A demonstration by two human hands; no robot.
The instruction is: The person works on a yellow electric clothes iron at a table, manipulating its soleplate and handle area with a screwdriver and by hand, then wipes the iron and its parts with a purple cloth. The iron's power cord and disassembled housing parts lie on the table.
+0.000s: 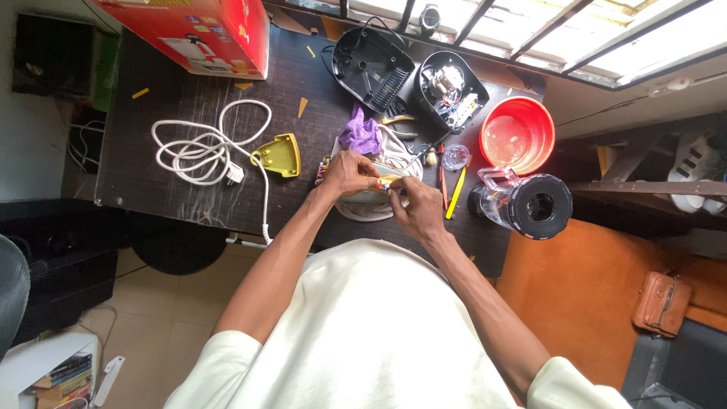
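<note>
A dark worktop [151,174] under a barred window is strewn with appliance parts. At its front edge the left hand [346,173] and right hand [413,208] close together on a small yellow part [384,182], pinched between the fingertips of both over a white appliance body [363,206]. A purple cloth [360,133] lies just behind them, a yellow cover [279,154] and coiled white cord [201,148] to the left, a red bowl [518,135] and a black blender jar [524,203] to the right
</note>
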